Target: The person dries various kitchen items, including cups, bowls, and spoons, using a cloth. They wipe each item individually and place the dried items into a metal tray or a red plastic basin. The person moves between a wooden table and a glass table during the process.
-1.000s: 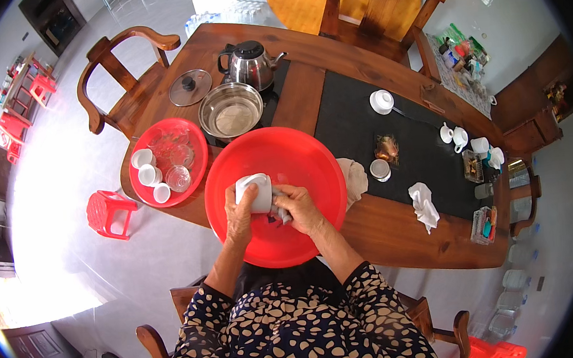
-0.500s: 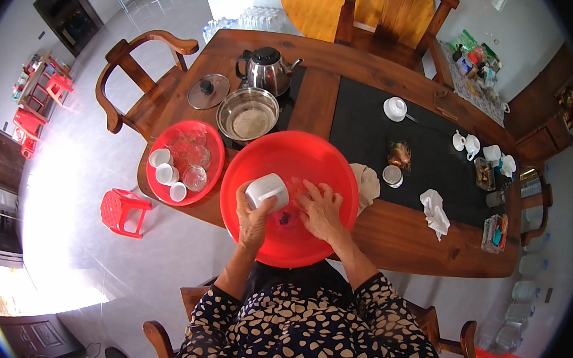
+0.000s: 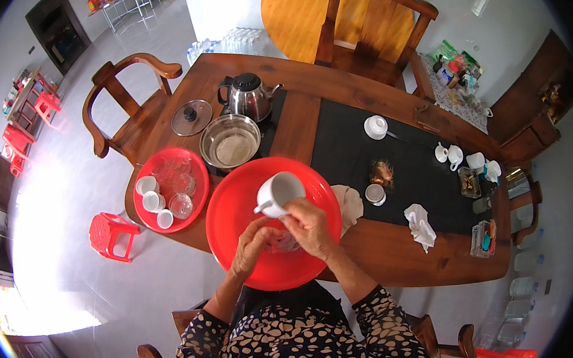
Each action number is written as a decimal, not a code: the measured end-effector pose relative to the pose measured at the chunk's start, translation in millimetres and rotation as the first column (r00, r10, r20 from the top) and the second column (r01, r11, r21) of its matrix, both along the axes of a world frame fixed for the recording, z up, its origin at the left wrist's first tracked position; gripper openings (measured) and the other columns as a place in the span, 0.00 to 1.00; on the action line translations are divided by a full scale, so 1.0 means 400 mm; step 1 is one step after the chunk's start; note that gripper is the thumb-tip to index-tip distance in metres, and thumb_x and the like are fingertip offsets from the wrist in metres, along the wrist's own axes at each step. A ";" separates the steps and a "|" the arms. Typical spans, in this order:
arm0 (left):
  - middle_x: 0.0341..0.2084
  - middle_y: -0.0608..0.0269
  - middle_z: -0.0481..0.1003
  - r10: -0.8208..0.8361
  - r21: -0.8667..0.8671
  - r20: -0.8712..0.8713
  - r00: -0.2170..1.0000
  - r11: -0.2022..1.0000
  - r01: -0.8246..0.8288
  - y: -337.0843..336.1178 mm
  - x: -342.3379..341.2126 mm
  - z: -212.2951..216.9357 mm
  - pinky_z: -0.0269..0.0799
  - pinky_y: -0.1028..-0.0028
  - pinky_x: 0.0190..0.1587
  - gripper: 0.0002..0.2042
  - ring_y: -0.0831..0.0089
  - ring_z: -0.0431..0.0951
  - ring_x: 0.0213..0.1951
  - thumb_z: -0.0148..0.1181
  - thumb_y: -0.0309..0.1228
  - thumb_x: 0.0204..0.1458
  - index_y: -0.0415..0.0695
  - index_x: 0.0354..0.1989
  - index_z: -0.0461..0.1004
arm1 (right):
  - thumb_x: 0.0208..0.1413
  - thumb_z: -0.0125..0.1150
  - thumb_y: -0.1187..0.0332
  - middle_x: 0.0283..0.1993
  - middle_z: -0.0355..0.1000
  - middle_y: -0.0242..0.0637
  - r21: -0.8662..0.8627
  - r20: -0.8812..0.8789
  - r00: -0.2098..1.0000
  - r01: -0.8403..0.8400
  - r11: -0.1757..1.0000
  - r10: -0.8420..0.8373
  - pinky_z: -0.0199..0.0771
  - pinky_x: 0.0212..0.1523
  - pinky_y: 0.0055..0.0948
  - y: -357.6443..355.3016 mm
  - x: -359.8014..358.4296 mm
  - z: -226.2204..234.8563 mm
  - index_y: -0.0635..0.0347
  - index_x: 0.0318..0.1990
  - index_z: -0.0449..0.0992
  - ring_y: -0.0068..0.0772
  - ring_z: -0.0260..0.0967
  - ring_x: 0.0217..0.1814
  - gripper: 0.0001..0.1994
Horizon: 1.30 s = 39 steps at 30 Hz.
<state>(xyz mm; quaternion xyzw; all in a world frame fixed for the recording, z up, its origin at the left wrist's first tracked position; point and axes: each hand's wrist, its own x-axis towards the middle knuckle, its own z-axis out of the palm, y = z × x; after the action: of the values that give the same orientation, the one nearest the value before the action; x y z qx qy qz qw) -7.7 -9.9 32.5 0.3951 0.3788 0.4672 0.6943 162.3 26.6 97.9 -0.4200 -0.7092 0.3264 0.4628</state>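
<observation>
A large red basin [image 3: 225,207] sits at the table's near edge in front of me. Above it my right hand [image 3: 310,227] grips a white mug [image 3: 271,197], tilted so that its open mouth and pale inside show and its handle points left. Close below the mug is my left hand [image 3: 251,246], its fingers curled and pressed together; what they hold, if anything, is hidden. Clear glassy shapes [image 3: 283,242] show in the basin between my hands, too blurred to name.
Left of the basin, a red tray [image 3: 198,166] bears white cups [image 3: 154,201] and clear glasses [image 3: 180,205]. Behind stand a steel pot [image 3: 230,141], a glass lid [image 3: 192,118] and a kettle [image 3: 248,94]. A beige cloth [image 3: 349,206] touches the basin's right; a crumpled white cloth [image 3: 419,227] lies farther right.
The white mug has passed from my left hand to my right and turned mouth up. My left hand has drawn lower, fingers curled. The whole view has shifted slightly.
</observation>
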 end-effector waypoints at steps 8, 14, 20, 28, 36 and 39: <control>0.41 0.57 0.71 0.228 0.479 -0.709 0.668 0.850 0.219 0.037 0.057 -0.002 0.67 0.68 0.46 0.19 0.60 0.70 0.43 0.64 0.29 0.40 0.47 0.45 0.73 | 0.45 0.58 0.78 0.31 0.69 0.41 0.259 0.222 0.947 0.171 0.951 -0.230 0.70 0.35 0.37 0.291 0.144 -0.072 0.64 0.30 0.71 0.45 0.68 0.35 0.04; 0.42 0.56 0.68 0.111 0.374 -0.871 0.479 0.782 0.499 0.026 0.083 -0.013 0.67 0.63 0.46 0.23 0.54 0.66 0.45 0.65 0.29 0.35 0.55 0.45 0.72 | 0.46 0.57 0.74 0.33 0.69 0.38 0.303 0.347 0.917 0.088 0.949 -0.195 0.70 0.37 0.37 0.415 0.154 -0.191 0.61 0.29 0.72 0.44 0.67 0.37 0.03; 0.37 0.56 0.72 0.025 0.250 -0.887 0.462 0.866 0.434 0.028 0.095 -0.062 0.72 0.65 0.37 0.15 0.58 0.73 0.36 0.64 0.28 0.38 0.50 0.39 0.73 | 0.45 0.58 0.74 0.29 0.67 0.36 0.271 0.409 0.890 0.090 0.958 -0.199 0.71 0.33 0.36 0.443 0.155 -0.244 0.59 0.26 0.70 0.41 0.67 0.32 0.03; 0.27 0.55 0.69 0.229 0.360 -0.782 0.579 0.925 0.121 0.058 0.123 -0.015 0.69 0.65 0.32 0.06 0.58 0.71 0.30 0.59 0.23 0.44 0.41 0.31 0.72 | 0.44 0.60 0.73 0.29 0.67 0.36 0.269 0.407 0.886 0.117 0.956 -0.223 0.72 0.32 0.37 0.468 0.160 -0.289 0.58 0.26 0.70 0.41 0.67 0.32 0.04; 0.30 0.53 0.65 0.226 0.299 -0.836 0.499 0.951 0.071 0.062 0.112 -0.010 0.67 0.65 0.36 0.12 0.56 0.69 0.34 0.61 0.23 0.42 0.41 0.37 0.70 | 0.44 0.60 0.75 0.31 0.68 0.37 0.223 0.417 0.883 0.132 0.966 -0.217 0.72 0.33 0.36 0.456 0.152 -0.305 0.61 0.28 0.71 0.41 0.67 0.33 0.04; 0.32 0.52 0.68 0.190 0.299 -0.828 0.527 0.946 0.128 0.059 0.116 -0.009 0.69 0.65 0.37 0.13 0.54 0.71 0.36 0.62 0.24 0.41 0.42 0.37 0.70 | 0.43 0.60 0.75 0.30 0.67 0.38 0.225 0.425 0.876 0.140 0.964 -0.226 0.73 0.32 0.36 0.452 0.150 -0.306 0.61 0.28 0.72 0.41 0.68 0.33 0.04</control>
<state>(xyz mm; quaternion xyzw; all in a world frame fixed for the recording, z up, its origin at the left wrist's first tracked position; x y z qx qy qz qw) 38.8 13.7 29.0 0.6731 0.5931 0.2836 0.3387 222.3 207.4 -24.5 -0.5038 -0.7808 0.1075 0.3536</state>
